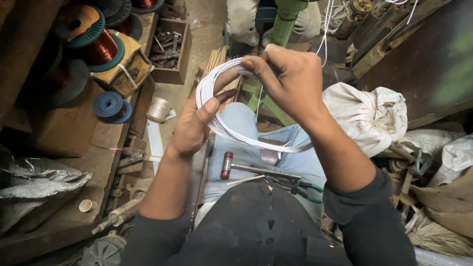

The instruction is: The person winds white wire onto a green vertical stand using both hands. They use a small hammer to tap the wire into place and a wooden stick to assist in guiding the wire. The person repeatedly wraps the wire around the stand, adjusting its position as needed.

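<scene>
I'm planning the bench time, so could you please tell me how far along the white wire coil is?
Done: many turns already lie bundled in the white wire coil. In hand: the left hand grips the loop, the right hand pinches its top. Left: a strand runs up from there, not wound in.

Below my fingers I see a small red-headed metal hammer [249, 168] on the lap; well left of them, copper wire spools with green flanges [101, 47], a blue plastic reel [111, 105]; right, a white cloth sack [369, 116].
</scene>
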### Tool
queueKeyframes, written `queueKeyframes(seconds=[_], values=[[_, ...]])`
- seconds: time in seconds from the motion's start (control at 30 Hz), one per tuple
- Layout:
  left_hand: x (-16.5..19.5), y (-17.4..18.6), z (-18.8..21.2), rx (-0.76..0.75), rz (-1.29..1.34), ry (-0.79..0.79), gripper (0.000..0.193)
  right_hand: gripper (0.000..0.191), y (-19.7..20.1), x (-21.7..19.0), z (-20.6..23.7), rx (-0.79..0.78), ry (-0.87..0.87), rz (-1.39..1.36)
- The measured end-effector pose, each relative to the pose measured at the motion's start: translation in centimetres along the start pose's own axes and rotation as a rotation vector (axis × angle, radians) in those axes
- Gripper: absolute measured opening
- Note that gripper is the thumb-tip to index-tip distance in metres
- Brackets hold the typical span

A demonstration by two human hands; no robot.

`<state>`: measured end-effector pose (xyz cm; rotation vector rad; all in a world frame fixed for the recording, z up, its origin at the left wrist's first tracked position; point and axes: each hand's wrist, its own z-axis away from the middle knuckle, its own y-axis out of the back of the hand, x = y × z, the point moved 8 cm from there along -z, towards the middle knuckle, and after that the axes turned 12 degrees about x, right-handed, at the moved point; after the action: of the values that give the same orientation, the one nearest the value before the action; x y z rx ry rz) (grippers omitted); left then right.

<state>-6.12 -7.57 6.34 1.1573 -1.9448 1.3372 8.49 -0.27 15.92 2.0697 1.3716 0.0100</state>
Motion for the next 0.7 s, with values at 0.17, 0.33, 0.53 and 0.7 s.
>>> queueKeyframes(seconds=[0.17, 0.33, 0.53, 0.7], values=[[0.8, -3.3, -1.2, -0.093, 0.206, -0.017, 0.082, 0.025, -0.5, -0.9, 0.3, -0.093, -0.036, 0.093], [1.5, -2.3, -2.4, -0.044, 0.161, -0.054, 0.084, 0.119, 1.7, -4.2, 3.6, -0.097, 0.282, 0.276], [0.3, -1.4, -3.1, -0.075, 0.173, -0.053, 0.077, 0.125, 0.9, -0.8, 7.0, -0.186, 0.105, 0.253], [-1.1, -1.2, -4.8, -0.004, 0.208, -0.127, 0.07, 0.101, 1.7, 1.2, 7.2, -0.197, 0.043, 0.241]])
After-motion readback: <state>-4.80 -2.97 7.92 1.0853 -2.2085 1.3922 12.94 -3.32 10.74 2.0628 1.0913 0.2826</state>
